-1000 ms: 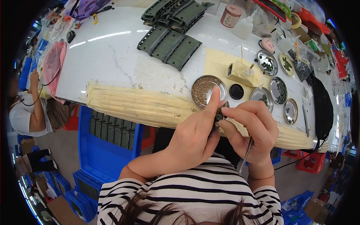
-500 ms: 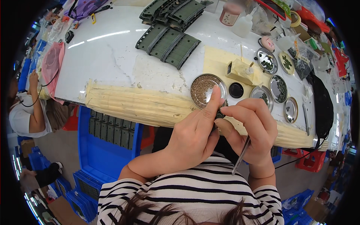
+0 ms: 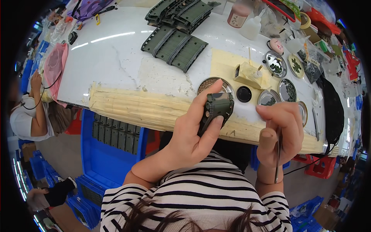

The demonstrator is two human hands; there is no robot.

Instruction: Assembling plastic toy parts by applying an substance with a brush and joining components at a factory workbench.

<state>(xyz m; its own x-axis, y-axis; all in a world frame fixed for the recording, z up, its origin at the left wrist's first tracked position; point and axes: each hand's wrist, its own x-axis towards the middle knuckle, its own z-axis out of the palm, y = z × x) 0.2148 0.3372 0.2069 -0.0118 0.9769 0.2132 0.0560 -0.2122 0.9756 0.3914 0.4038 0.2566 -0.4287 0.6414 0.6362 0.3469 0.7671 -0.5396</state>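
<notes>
My left hand (image 3: 189, 131) is closed round a small dark green camouflage-patterned part (image 3: 219, 105), block-shaped with a ridged side edge. My thumb presses on its near face. Off to the right, apart from the part, my right hand (image 3: 281, 133) has its fingers curled round a thin metal tool (image 3: 278, 158), perhaps tweezers, whose end points down toward my wrist. Just beyond my left fingers is a round metal dish of brown granules (image 3: 208, 82), partly covered by that hand. A dish with small dark green pieces (image 3: 267, 99) lies beyond my right fingertips.
Green ribbed panels (image 3: 174, 47) lie at the back of the white table (image 3: 112, 58). A yellow-wrapped box (image 3: 251, 76), a black round cap (image 3: 244, 94) and more dishes (image 3: 287, 89) stand at the right. A blue crate (image 3: 88, 150) with green parts sits below the edge. Another person (image 3: 33, 116) is at left.
My right hand has moved right, away from the left, carrying the thin tool. My left hand has turned and shifted slightly left, so the green part now shows plainly.
</notes>
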